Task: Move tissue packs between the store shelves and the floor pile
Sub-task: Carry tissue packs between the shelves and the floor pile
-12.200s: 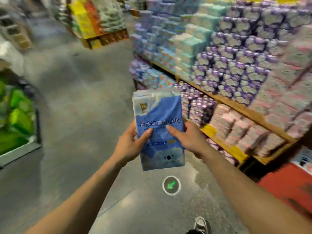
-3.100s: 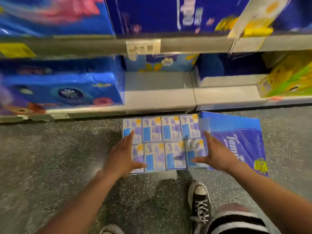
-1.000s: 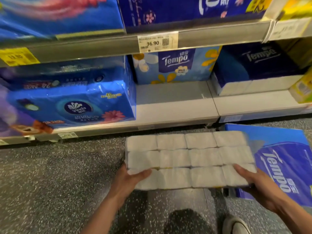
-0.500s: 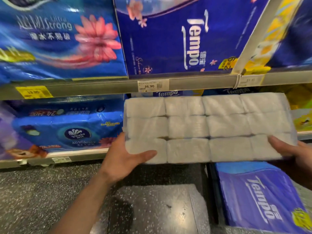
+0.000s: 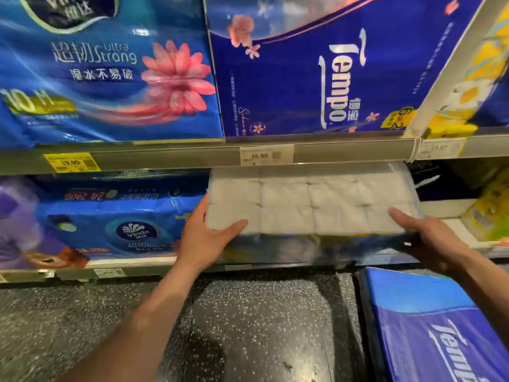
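The tissue multipack (image 5: 311, 205) sits partway into the middle bay of the lower shelf (image 5: 451, 226). Its far edge is under the upper shelf rail (image 5: 165, 158) and its near edge is out over the shelf's front edge. Whether its underside rests on the board is hidden.

The left hand (image 5: 205, 238) grips the left end with the thumb laid across the top and the fingers wrapped out of sight. The right hand (image 5: 429, 238) grips the right end the same way.

It looks bulky but light, soft enough to dent under the thumbs, and its clear film is probably slick. Holding it at the two short ends, with support beneath, seems the soundest way to keep it from sagging or sliding. Its top shows small white packs four across, with at least two rows clear and the far row blurred.

There is one multipack in hand. One blue Vinda pack (image 5: 110, 224) stands just left of it on the lower shelf, and a yellow pack (image 5: 490, 216) is at the right end.

On the shelf above are one Ultra Strong pack (image 5: 104, 73), one upright Tempo pack (image 5: 311, 73) and a yellow-printed pack (image 5: 468, 86). The rail carries three price tags: a yellow tag (image 5: 72, 162), a 36.90 tag (image 5: 265, 155) and a blurred tag (image 5: 442, 148).

One flat Tempo pack (image 5: 440, 326) lies on the speckled floor (image 5: 261, 312) below right.
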Demonstrator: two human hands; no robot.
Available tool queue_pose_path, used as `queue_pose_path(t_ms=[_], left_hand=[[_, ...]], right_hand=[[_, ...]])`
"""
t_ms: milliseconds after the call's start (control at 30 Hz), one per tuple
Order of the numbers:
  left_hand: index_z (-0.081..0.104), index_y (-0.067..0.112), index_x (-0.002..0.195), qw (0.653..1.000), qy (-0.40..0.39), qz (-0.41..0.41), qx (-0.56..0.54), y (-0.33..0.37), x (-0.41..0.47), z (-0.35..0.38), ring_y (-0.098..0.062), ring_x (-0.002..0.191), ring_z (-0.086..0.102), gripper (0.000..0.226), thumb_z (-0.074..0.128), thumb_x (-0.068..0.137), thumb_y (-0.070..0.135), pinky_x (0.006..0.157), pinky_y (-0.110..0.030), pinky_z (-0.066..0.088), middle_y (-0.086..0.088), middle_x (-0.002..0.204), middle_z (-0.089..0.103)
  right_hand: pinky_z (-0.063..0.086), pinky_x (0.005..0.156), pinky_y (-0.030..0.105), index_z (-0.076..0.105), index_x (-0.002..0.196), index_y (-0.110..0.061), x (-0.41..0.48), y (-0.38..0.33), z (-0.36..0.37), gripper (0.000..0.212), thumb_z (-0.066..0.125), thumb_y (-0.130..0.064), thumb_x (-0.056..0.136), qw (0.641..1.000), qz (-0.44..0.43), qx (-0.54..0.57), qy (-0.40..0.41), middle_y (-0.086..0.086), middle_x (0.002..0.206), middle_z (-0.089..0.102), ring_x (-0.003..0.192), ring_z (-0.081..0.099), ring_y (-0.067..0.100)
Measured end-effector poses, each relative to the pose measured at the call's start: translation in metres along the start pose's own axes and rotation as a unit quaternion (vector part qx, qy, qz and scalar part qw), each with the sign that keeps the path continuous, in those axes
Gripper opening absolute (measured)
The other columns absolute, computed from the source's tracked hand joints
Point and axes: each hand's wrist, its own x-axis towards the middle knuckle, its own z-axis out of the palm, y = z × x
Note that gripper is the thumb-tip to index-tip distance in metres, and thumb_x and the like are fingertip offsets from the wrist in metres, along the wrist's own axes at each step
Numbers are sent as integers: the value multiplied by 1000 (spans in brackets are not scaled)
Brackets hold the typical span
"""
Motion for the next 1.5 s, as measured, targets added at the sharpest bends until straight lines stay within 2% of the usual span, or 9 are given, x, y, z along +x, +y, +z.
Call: queue_pose_path(t_ms=[67, 167, 367, 700, 800, 1067, 1200, 1400, 1500], left_hand=[[44, 31, 145, 999, 16, -5, -39, -1, 0, 4, -1, 123, 56, 102, 94, 58, 51, 102, -24, 49, 17, 137, 57], [28, 29, 158, 996, 28, -8, -83, 3, -7, 10, -5, 144, 37, 127, 91, 50, 52, 118, -39, 37, 9, 159, 36], [36, 26, 153, 999, -6, 23, -30, -1, -27, 26, 34, 100, 48, 104, 90, 65, 26, 80, 4, 41, 17, 141, 46], [34, 51, 147, 988, -140, -22, 56, -42, -63, 66, 6, 131, 46, 111, 80, 50, 81, 110, -30, 41, 22, 142, 50], [32, 47, 149, 980, -176, -29, 85, -45, -62, 80, 2, 130, 46, 108, 81, 57, 75, 107, -27, 40, 20, 141, 48], [28, 41, 155, 964, -209, -60, 156, -72, -23, 102, -13, 142, 38, 111, 79, 62, 71, 114, -37, 39, 8, 158, 36], [37, 46, 146, 963, -201, -45, 174, -83, 10, 108, -13, 134, 46, 101, 76, 58, 78, 112, -43, 44, 8, 149, 44], [46, 40, 132, 964, -171, -31, 204, -87, 27, 114, -8, 119, 51, 70, 83, 74, 55, 101, -33, 47, 9, 132, 52], [49, 31, 135, 969, -156, -39, 188, -90, 21, 116, -8, 122, 52, 71, 85, 75, 48, 103, -32, 47, 10, 129, 55]], right_hand=[[55, 81, 37, 58, 108, -9, 13, -6, 9, 95, 97, -57, 35, 1000, -11, -15, 11, 12, 83, 63, 82, 65, 22], [46, 80, 37, 59, 109, -18, 37, -5, 17, 105, 98, -59, 21, 999, -49, 10, -6, 10, 98, 63, 89, 57, 21], [43, 83, 37, 63, 121, -17, 49, -1, 26, 91, 96, -46, 42, 997, -61, 25, -39, 1, 102, 71, 87, 67, 11], [52, 74, 37, 49, 138, -21, 42, 48, -4, 70, 82, -37, 78, 998, 8, -68, 9, -1, 132, 61, 108, 63, 18], [55, 71, 38, 41, 148, -21, 42, 70, -2, 96, 88, -48, 69, 997, 53, -55, 1, 4, 128, 63, 107, 64, 28], [41, 50, 26, 48, 128, -17, 81, 74, 25, 61, 84, -31, 80, 998, 3, 58, 38, 2, 86, 61, 51, 44, 9], [44, 74, 36, 48, 121, -22, 110, 75, 22, 58, 86, -33, 78, 998, -9, 57, 15, 7, 105, 64, 72, 47, 16], [44, 55, 29, 41, 118, -24, 126, 84, 28, 65, 88, -35, 75, 999, -28, 38, -5, 3, 92, 57, 56, 49, 9], [56, 87, 56, 39, 126, -24, 114, 88, 21, 68, 85, -39, 78, 998, -18, -67, 3, 3, 112, 62, 95, 68, 24]])
